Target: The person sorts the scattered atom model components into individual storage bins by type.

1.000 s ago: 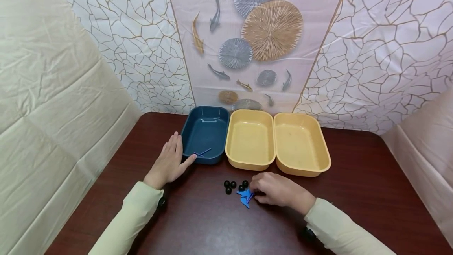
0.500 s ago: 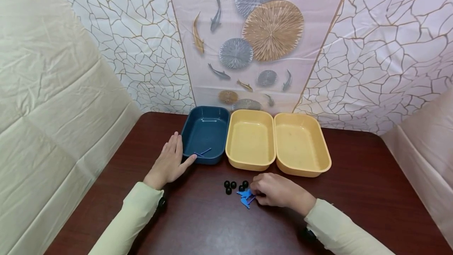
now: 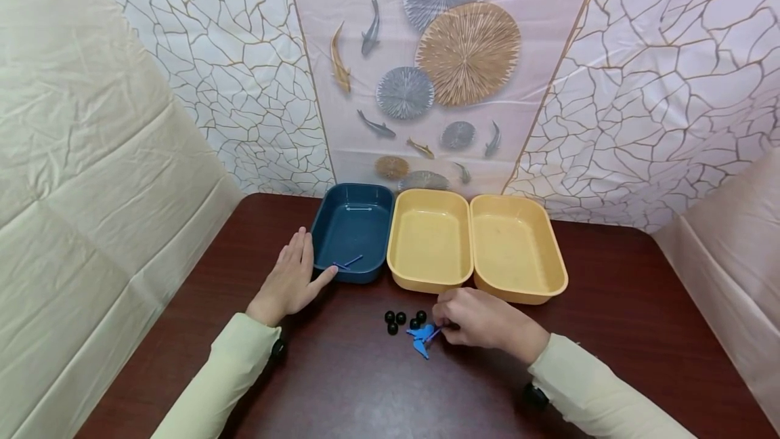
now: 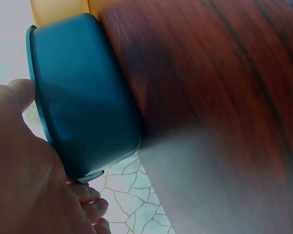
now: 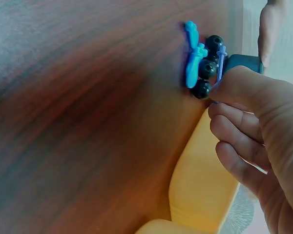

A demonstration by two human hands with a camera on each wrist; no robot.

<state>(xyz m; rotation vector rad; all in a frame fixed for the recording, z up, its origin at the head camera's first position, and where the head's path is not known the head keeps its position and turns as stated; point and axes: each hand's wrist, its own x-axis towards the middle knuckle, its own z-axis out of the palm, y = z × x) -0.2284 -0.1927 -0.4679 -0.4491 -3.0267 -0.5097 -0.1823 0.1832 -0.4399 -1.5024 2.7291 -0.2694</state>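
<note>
My right hand (image 3: 484, 320) pinches a thin purple stick (image 5: 221, 61) with a small collar near its end, between thumb and fingertips. Beside it on the table lie blue propeller-shaped pieces (image 3: 420, 341), and several round black beads (image 3: 392, 322) are grouped just to their left. In the right wrist view a blue propeller piece (image 5: 193, 56) shows next to the beads (image 5: 207, 68). My left hand (image 3: 289, 280) rests against the dark blue tray (image 3: 390, 236), fingers straight along its left side and thumb at its near rim. Two thin purple sticks (image 3: 353, 261) lie inside that tray.
Two yellow trays stand side by side right of the blue one: the middle tray (image 3: 429, 239) and the right tray (image 3: 514, 242). All three line the back of the dark wooden table (image 3: 365, 391). A patterned cloth (image 3: 420, 87) hangs behind.
My right hand has risen slightly away from the blue pieces, drawing the purple stick up with it. The left hand stays at the blue tray.
</note>
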